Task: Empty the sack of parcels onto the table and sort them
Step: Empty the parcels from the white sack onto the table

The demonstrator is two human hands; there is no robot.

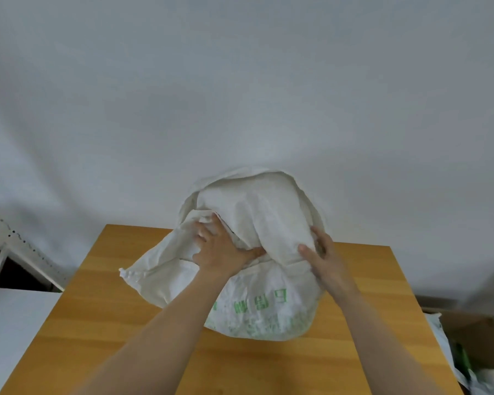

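Observation:
A bulging white woven sack (257, 306) with green print stands on the wooden table (103, 323), its loose upper cloth folded over. My left hand (223, 249) grips bunched cloth at the sack's upper left. On the right, my right hand (322, 258) holds a fold of the sack, thumb over the cloth. The parcels are hidden inside the sack.
A cardboard box (479, 346) with white and green packages stands past the table's right edge. White metal shelving (15, 246) is at the far left, a white surface (9, 332) beside the table's left edge. A plain white wall lies behind.

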